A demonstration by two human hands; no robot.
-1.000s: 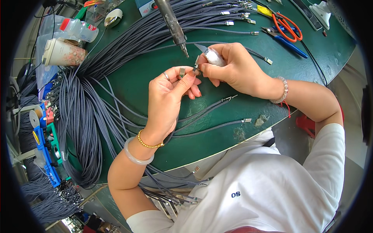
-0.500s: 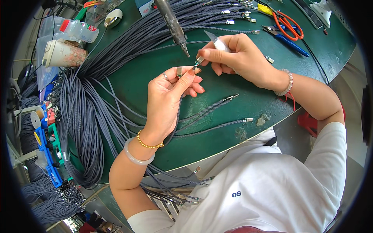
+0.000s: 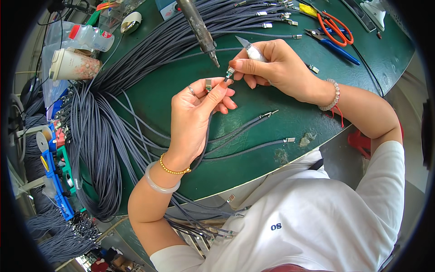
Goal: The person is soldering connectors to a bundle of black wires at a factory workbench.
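My left hand (image 3: 195, 106) is closed on a grey braided cable (image 3: 209, 131), pinching it between thumb and fingertips near its end. A second small metal connector (image 3: 208, 84) sticks up by its index finger. At the end of the cable is a metal plug connector (image 3: 230, 72) with a bit of green. My right hand (image 3: 283, 70) pinches this plug between thumb and index finger. It also keeps a craft knife (image 3: 254, 53) with a white-wrapped handle in its grip, blade pointing up and left. Just above the plug hangs the tip of a soldering iron (image 3: 201, 34).
Bundles of grey cables (image 3: 102, 145) spread over the green table (image 3: 253, 167). Orange-handled scissors (image 3: 334, 29) and blue-handled cutters (image 3: 337, 51) lie at the far right. A paper cup (image 3: 74, 65) and a plastic bottle (image 3: 93, 37) are at the far left.
Both hands have shifted very slightly, and the plug connector has turned a little in the right fingers. The grips are otherwise the same.
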